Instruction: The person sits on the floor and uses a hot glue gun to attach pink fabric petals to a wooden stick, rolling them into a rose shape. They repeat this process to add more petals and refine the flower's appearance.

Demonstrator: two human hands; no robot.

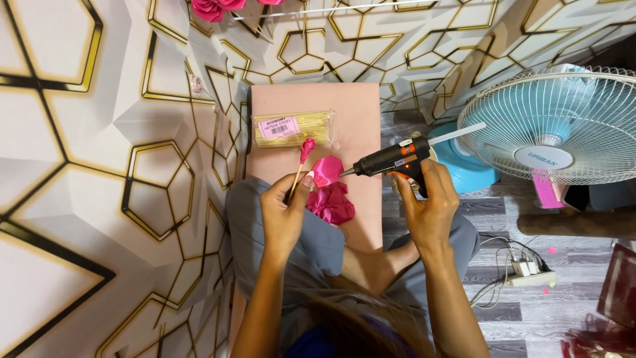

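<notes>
The left hand (283, 211) pinches a thin wooden stick (296, 181) between thumb and fingertips, its upper end capped by a small rolled bud of pink ribbon (307, 149). The right hand (429, 202) is clenched around the grip of a black glue gun (387, 160) with an orange trigger (a pale glue rod juts from its rear), the metal nozzle pointing at a glossy pink petal (326, 171) just right of the stick. All this hangs over a flat, matte pink board (351, 103). On the board's upper part lies a clear packet of pale wooden sticks (293, 128); below the petal sits a crumpled heap of satin pink ribbon (331, 202). Right of the board stands a fan (563, 126) with a white wire grille and blue base. Further down from the fan, a white power strip (527, 273) with tangled cords rests on grey plank flooring.
</notes>
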